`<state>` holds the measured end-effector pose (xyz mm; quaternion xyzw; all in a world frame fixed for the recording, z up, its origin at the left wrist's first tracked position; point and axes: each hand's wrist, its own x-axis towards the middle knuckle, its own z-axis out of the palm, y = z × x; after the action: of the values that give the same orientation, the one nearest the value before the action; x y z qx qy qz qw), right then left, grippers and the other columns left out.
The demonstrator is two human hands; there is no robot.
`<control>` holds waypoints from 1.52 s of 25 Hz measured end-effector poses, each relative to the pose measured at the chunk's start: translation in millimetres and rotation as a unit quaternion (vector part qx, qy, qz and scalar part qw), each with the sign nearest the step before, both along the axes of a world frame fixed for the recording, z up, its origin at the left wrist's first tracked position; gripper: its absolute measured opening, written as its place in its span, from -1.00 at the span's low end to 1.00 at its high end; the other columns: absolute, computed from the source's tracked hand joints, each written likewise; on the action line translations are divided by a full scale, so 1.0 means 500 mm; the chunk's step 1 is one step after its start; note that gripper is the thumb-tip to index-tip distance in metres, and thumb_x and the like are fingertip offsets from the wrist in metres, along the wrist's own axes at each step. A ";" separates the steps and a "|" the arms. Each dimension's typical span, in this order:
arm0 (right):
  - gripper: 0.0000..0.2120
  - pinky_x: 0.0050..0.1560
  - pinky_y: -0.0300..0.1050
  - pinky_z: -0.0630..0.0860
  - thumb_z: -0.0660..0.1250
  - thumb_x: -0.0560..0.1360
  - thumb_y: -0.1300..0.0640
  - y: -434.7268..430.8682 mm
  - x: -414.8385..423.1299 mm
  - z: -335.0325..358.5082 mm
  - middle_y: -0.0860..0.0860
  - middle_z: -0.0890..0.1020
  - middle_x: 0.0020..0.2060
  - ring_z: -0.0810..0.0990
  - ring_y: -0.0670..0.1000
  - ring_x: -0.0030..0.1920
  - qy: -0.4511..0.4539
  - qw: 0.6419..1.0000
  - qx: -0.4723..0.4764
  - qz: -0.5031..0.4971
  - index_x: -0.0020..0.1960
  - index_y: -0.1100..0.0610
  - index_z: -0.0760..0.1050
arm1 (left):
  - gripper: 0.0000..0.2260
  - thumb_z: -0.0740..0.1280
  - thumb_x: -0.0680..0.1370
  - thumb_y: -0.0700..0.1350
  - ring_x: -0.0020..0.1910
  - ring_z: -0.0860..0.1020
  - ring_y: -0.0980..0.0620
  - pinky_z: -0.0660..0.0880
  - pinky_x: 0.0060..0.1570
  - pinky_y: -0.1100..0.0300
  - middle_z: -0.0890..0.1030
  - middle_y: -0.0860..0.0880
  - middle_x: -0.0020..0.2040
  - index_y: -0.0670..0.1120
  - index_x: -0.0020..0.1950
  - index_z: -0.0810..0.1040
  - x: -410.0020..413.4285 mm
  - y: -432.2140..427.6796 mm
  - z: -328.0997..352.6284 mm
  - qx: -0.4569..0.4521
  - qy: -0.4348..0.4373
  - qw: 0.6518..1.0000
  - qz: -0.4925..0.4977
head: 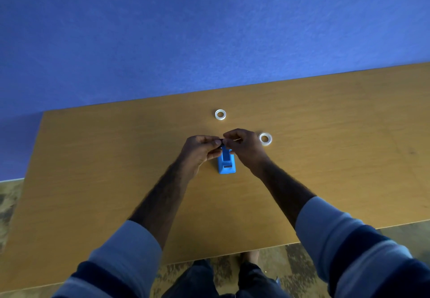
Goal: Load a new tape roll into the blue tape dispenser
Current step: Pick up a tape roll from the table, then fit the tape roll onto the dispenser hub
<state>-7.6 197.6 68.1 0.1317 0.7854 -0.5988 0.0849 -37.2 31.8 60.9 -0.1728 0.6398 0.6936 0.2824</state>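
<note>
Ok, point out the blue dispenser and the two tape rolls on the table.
blue dispenser (226, 166), head view, near end.
far tape roll (220, 118), head view, near wall.
right tape roll (265, 143), head view, near wall.

- The far end of the blue tape dispenser (226, 166) is hidden under the left hand (200, 152) and the right hand (244, 147); only its near end shows.
- A small dark piece (222, 141) is pinched between the fingertips of both hands, too small to tell what it is.
- The far tape roll (220, 114) and the right tape roll (265, 138) are too small to show any loose end.
- The bench (325, 158) is cut off at the right edge and at its near left corner.
- Both sleeves, the left sleeve (121, 258) and the right sleeve (349, 246), are cut off at the bottom edge.
- The legs (202, 279) are partly hidden behind the bench.
</note>
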 end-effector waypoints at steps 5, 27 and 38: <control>-0.86 -0.19 -0.18 0.51 0.42 0.54 0.13 0.080 -0.037 -0.051 0.05 0.70 -0.06 0.61 -0.03 -0.14 -0.013 0.971 0.221 -0.090 0.06 0.14 0.64 | -0.90 0.43 0.53 -0.36 0.03 0.68 -0.13 0.66 0.06 0.11 0.70 -0.24 0.03 -0.23 0.01 0.66 -0.004 -0.010 0.002 0.000 0.002 1.000 0.031; -0.54 -0.03 0.10 0.62 0.41 0.54 0.12 0.188 -0.046 -0.094 0.19 0.40 0.27 0.51 0.20 0.16 -0.113 0.871 0.477 0.037 0.39 0.13 0.36 | -0.76 0.44 0.54 -0.32 0.08 0.70 -0.14 0.67 0.04 0.10 0.70 -0.25 0.08 -0.28 0.20 0.63 -0.001 -0.001 0.020 -0.066 -0.005 0.998 -0.013; -0.49 -0.19 -0.16 0.54 0.49 0.44 0.13 0.145 -0.026 -0.073 0.08 0.52 0.21 0.57 0.02 0.03 -0.056 0.959 0.277 -0.024 0.36 0.07 0.48 | -0.89 0.43 0.55 -0.32 0.00 0.69 -0.11 0.67 0.02 0.13 0.70 -0.25 0.05 -0.23 0.06 0.65 0.004 0.006 0.022 -0.039 0.026 0.999 -0.006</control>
<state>-20.6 270.0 31.6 0.2021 0.9112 -0.3513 0.0744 -35.4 34.7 72.1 -0.1615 0.6748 0.6706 0.2624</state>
